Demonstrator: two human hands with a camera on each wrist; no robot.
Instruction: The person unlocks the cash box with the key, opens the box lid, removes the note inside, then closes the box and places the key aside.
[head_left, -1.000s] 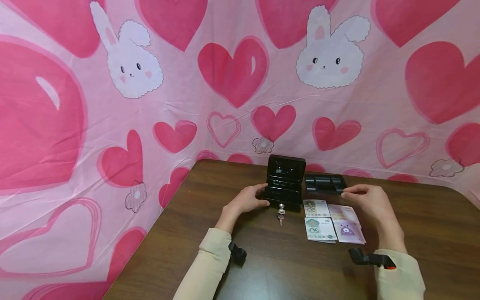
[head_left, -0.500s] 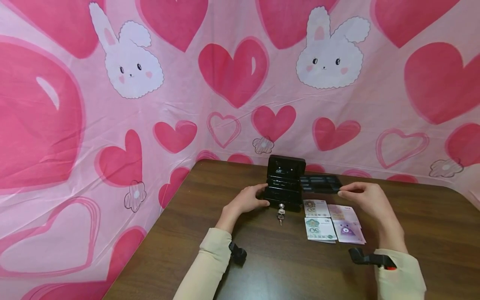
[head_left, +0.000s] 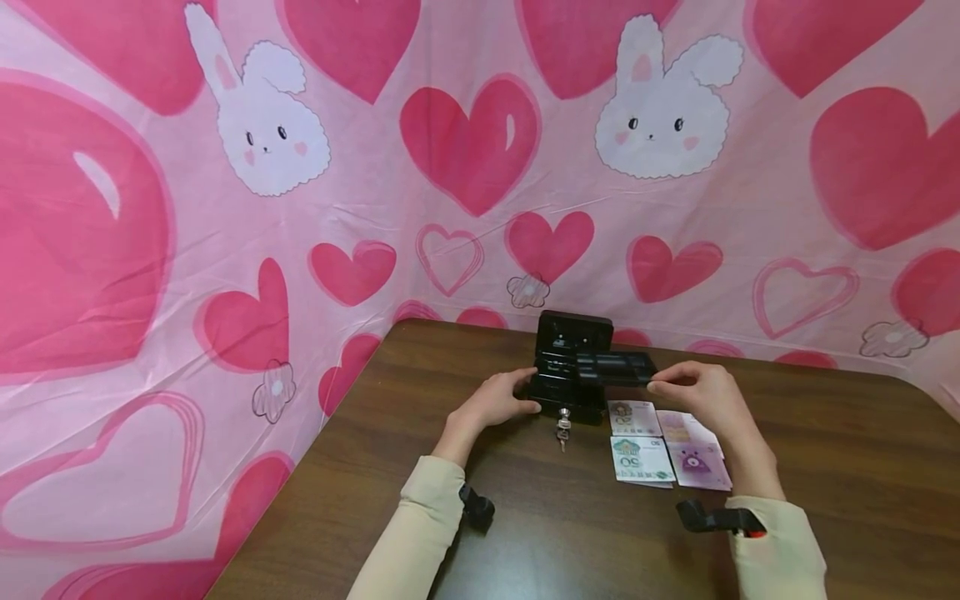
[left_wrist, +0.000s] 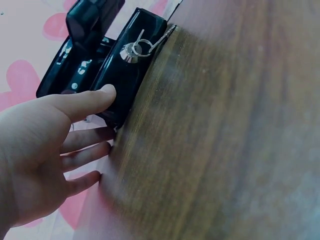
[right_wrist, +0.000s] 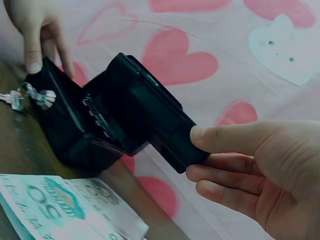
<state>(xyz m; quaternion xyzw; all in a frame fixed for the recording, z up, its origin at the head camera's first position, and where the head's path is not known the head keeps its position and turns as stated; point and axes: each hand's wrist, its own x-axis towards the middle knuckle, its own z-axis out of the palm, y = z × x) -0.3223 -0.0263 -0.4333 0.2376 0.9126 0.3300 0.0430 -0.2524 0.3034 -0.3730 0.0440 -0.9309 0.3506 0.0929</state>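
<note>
A black cash box (head_left: 551,390) stands on the table with its lid raised. My left hand (head_left: 491,398) holds its left side, the thumb (left_wrist: 102,97) against the front face and the other fingers along the side. A metal lock with keys (head_left: 563,429) hangs from the box front. Between thumb and fingers, my right hand (head_left: 708,396) pinches the right end of a black compartment tray (head_left: 621,368). In the head view the tray's left end overlaps the box's open part. The right wrist view shows the tray (right_wrist: 150,107) tilted and raised above the box.
Several folded banknotes (head_left: 642,460), green and purple, lie in two rows right of and in front of the cash box. The brown wooden table (head_left: 585,533) reaches back to a pink heart-patterned cloth (head_left: 465,167).
My right hand has lifted the tray from the tabletop right of the cash box and carried it left over the box. The left hand has stayed on the box.
</note>
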